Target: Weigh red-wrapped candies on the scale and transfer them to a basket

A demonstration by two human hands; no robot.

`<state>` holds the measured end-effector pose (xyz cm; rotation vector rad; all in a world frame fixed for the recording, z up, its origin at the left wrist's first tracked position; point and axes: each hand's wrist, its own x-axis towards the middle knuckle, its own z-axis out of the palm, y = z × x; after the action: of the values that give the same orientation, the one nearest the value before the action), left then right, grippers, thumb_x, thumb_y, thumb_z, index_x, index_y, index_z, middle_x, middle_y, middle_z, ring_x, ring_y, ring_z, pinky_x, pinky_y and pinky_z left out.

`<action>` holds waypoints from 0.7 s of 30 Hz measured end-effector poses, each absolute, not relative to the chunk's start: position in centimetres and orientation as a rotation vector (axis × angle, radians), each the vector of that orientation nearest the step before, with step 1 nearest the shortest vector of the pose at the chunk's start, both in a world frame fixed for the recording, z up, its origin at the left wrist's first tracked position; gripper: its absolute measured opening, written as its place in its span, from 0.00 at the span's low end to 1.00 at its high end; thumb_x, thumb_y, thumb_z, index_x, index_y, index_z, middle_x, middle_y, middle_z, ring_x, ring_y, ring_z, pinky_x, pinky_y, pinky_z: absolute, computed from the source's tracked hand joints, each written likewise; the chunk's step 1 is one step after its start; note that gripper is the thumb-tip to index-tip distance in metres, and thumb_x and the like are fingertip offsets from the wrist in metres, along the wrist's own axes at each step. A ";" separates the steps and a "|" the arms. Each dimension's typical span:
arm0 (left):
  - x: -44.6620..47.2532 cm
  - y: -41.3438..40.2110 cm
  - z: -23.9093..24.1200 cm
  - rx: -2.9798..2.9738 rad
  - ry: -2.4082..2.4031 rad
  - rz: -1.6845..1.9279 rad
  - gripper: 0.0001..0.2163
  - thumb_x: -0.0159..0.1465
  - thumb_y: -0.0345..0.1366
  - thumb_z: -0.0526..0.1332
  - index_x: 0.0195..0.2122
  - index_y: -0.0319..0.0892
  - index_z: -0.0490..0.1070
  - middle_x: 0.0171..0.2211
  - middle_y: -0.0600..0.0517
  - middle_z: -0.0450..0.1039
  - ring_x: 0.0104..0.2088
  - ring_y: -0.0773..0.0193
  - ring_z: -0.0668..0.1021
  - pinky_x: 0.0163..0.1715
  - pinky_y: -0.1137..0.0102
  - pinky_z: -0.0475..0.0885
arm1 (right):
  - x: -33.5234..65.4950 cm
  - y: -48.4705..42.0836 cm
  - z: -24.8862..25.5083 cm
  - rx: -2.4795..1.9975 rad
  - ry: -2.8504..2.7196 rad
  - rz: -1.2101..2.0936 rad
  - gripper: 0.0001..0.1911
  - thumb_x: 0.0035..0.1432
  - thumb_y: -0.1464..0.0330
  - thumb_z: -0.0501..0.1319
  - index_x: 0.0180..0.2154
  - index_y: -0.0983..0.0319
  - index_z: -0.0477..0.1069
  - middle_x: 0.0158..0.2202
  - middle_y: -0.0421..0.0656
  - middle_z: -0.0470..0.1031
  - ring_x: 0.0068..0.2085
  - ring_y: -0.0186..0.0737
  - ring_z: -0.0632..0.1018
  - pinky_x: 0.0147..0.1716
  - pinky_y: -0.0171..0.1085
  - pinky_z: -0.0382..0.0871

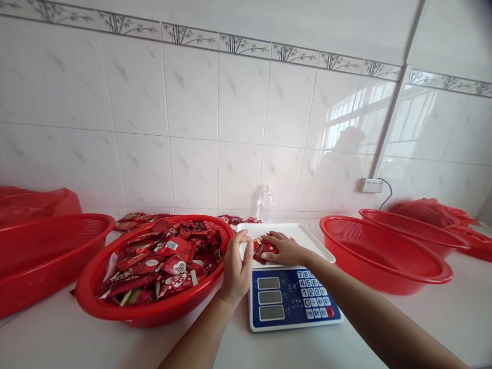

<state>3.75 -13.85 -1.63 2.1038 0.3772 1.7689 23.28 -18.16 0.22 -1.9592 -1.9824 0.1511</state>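
Note:
Small red packets [261, 248] lie in a little heap on the white pan [307, 241] of a blue electronic scale [294, 294]. My right hand [285, 249] rests over the heap from the right, palm down, with fingers stretched out. At the pan's left edge, my left hand [238, 264] is held upright, thumb and fingers apart and no item visible in it. A red oval basket [134, 320] full of red packets of mixed sizes stands to the left of the scale. The undersides of both hands are hidden.
More red baskets stand at far left [38, 274] and right [384, 277], one overlapping another [415, 230]. A clear bottle [267, 199] and loose packets [130, 221] are along the tiled wall. Red bags [426, 211] lie behind; a power socket [371, 185] is on the wall.

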 end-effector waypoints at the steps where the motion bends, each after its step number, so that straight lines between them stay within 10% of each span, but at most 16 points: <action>1: 3.8 -13.8 -1.6 2.102 0.381 1.766 0.13 0.69 0.34 0.51 0.55 0.43 0.59 0.40 0.48 0.71 0.44 0.62 0.74 0.49 0.62 0.67 | 23.2 -18.0 0.2 -1.947 -1.987 0.139 0.39 0.54 0.40 0.53 0.63 0.48 0.57 0.67 0.47 0.53 0.64 0.58 0.57 0.59 0.57 0.51; 8: 3.9 -14.2 -1.7 2.130 0.345 1.748 0.12 0.69 0.34 0.51 0.54 0.42 0.60 0.40 0.48 0.71 0.43 0.62 0.75 0.49 0.62 0.68 | 23.6 -17.5 -0.3 -1.926 -1.786 -0.032 0.27 0.53 0.49 0.61 0.50 0.57 0.72 0.53 0.47 0.69 0.47 0.47 0.74 0.47 0.42 0.66; 21: 3.7 -13.9 -1.8 2.138 0.316 1.754 0.12 0.70 0.33 0.51 0.54 0.42 0.60 0.38 0.49 0.72 0.42 0.63 0.76 0.51 0.60 0.67 | 27.0 -17.5 0.8 -1.868 -1.238 -0.237 0.23 0.57 0.46 0.54 0.36 0.59 0.67 0.27 0.40 0.75 0.26 0.38 0.75 0.24 0.33 0.63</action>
<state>3.69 -13.91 -1.82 2.1377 0.3156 1.7541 27.00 -17.49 0.80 -1.8685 -1.2384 -0.2368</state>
